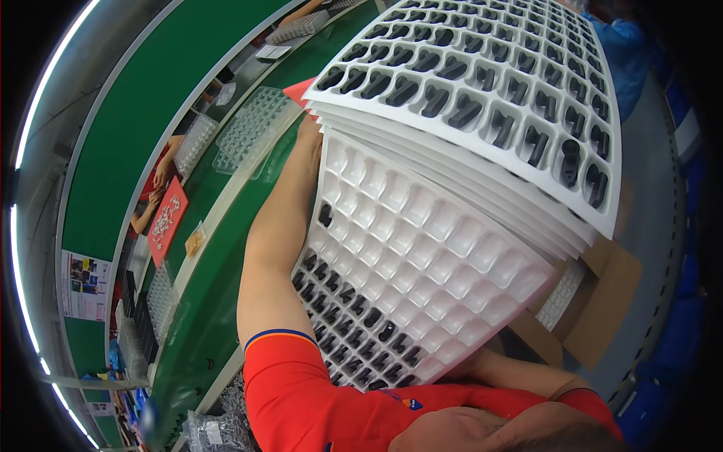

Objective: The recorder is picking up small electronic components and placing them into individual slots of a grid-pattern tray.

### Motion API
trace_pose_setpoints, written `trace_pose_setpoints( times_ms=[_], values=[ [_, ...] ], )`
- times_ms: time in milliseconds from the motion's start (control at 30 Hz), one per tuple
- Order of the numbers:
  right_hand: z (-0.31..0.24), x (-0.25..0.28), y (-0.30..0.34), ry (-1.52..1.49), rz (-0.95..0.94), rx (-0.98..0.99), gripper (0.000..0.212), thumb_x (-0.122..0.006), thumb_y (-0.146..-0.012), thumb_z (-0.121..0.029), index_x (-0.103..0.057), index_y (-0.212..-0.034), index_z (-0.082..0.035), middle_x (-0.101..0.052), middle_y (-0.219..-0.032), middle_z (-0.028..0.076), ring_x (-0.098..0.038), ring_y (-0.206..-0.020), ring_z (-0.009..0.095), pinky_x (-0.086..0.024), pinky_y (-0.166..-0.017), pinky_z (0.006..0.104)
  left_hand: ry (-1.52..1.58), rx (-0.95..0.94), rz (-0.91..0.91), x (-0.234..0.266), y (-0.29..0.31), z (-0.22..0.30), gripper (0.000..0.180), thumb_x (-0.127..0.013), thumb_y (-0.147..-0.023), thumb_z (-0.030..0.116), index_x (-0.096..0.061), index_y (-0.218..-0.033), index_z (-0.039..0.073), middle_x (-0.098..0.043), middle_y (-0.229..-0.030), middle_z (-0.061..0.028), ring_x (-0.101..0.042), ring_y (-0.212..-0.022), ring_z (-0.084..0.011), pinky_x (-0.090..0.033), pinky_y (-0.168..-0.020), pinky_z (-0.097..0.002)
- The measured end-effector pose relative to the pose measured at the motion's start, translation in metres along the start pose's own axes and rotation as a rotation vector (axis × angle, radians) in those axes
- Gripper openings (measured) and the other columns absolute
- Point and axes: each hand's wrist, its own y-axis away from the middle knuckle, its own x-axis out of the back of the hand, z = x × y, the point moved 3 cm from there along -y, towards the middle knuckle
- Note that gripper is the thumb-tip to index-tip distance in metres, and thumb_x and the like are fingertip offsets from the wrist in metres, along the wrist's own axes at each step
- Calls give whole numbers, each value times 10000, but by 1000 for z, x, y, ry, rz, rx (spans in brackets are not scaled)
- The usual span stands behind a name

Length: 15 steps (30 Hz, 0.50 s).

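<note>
A stack of white molded trays [444, 151] fills the upper middle. Small black parts [433, 98] sit in the pockets of its top tray. Below the stack slopes another white tray [422, 260], with bare pockets across its upper part and black parts [350, 313] in its lower left pockets. My left arm reaches up along the left side, and my left hand [310, 129] is at the stack's left edge, its fingers hidden. My right hand [467, 363] lies against the lower tray's bottom right edge, mostly covered by it, so its grip does not show.
To the left runs a green bench [218, 301] with clear trays [252, 128] and a red board [167, 218] of small pale parts. Another person's hands [157, 188] work beside that board. An open cardboard box [602, 309] stands at the right. Bagged parts [218, 431] lie lower left.
</note>
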Motion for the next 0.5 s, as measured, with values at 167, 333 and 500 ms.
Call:
trace_pose_setpoints(
  times_ms=[167,333,500],
  values=[
    [-6,6,-1,143,31,47,451,-691,-902,-347,-630,-1269,-93,-619,-1275,93,-581,-1159,259,-456,-990,419,-5,-80,16,20,19,26,458,-456,-983,-66,-440,-1426,48,-598,-1324,-202,-642,-1154,-356,-578,-939,-504],
    [5,4,4,246,34,43,468,-681,-906,-368,-629,-1283,-96,-628,-1284,92,-589,-1169,266,-455,-996,428,142,-118,109,60,37,60,477,-412,-980,-106,-434,-1427,56,-535,-1408,-188,-594,-1225,-351,-547,-997,-511],
    [13,1,10,350,26,36,485,-672,-910,-389,-628,-1298,-100,-637,-1293,90,-596,-1179,274,-453,-1002,438,266,-196,182,108,41,67,478,-430,-975,-95,-429,-1427,59,-541,-1400,-179,-606,-1198,-360,-549,-1002,-503]
  ],
)
